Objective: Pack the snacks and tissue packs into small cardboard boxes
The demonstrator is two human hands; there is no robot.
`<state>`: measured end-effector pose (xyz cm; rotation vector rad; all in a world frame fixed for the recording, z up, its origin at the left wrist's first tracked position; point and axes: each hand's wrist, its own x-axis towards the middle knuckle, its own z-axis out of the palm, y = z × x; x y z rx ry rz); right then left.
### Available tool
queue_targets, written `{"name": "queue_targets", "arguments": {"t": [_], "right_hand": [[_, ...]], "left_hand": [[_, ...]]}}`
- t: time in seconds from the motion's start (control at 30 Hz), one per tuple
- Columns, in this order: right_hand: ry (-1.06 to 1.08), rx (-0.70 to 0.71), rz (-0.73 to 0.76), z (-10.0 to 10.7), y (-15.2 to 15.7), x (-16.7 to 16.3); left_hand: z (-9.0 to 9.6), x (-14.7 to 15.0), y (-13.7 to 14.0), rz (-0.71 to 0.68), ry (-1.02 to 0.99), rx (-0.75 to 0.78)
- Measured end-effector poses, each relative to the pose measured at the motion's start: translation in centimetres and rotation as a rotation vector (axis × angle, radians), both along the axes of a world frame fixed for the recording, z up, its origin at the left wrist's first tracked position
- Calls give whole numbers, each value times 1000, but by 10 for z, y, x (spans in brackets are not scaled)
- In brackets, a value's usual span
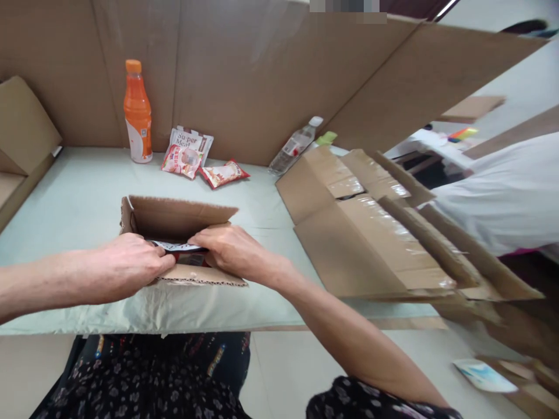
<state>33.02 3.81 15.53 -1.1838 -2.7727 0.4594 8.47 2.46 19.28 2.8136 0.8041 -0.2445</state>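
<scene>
A small cardboard box [183,212] stands with its top flaps up near the front edge of the table. Both my hands reach into its opening. My left hand [142,261] is closed on the left end of a flat packet [181,246] with a white printed face and dark edge. My right hand [229,250] pinches the packet's right end. Something red shows below the packet inside the box, too covered to name. The fingertips of both hands are partly hidden by the packet and the front flap [201,276].
An orange drink bottle [138,116], a Super Meal pouch [192,139], a pink packet [182,161] and a red-white packet [224,173] lie or stand at the back. A clear bottle [294,146] leans beside flattened cardboard boxes [371,238] at right. A person in white [510,192] is nearby.
</scene>
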Motion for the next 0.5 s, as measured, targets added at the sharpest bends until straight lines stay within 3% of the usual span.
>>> {"name": "queue_targets", "arguments": {"t": [0.13,0.4,0.5], "right_hand": [[11,-129,-6,8,6,-6],[-156,-326,104,6,25,-7],[-133,-308,173,10,22,-5]], "left_hand": [[-3,2,1,-56,94,4],[-6,-1,-9,105,-12,-7],[-10,-1,-9,112,-27,-61]]}}
